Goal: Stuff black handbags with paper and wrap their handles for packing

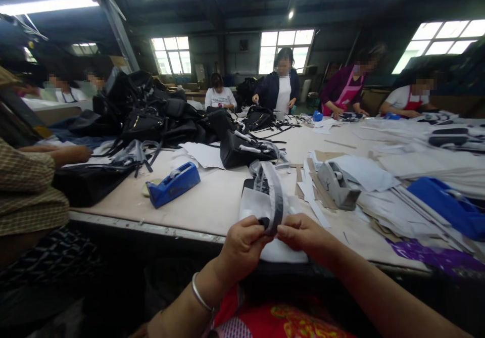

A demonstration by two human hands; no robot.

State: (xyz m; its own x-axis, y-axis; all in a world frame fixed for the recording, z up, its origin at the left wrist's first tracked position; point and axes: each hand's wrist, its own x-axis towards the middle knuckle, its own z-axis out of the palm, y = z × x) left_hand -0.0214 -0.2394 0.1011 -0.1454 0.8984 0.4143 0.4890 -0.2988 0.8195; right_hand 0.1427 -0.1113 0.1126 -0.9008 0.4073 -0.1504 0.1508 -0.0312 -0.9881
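Note:
At the front edge of the table, both hands grip a dark bag strap (pixel 279 196) partly wrapped in pale, translucent film. My left hand (pixel 242 244) pinches the strap's lower end from the left, fingers closed. My right hand (pixel 308 234) pinches it from the right, thumb and fingers pressed together. The strap arches up from the hands above a dark bag partly covered by a white sheet (pixel 252 201). Much of that bag is hidden by the sheet and my hands. Just behind it sits a black bag (pixel 237 148) with white-wrapped straps.
A blue tape dispenser (pixel 174 182) stands left, a grey tape dispenser (pixel 338 185) right, another blue dispenser (pixel 447 204) farther right. Black bags (pixel 151 110) pile up at back left. Paper sheets (pixel 364 171) cover the right side. A co-worker's sleeve (pixel 28 186) is close on the left.

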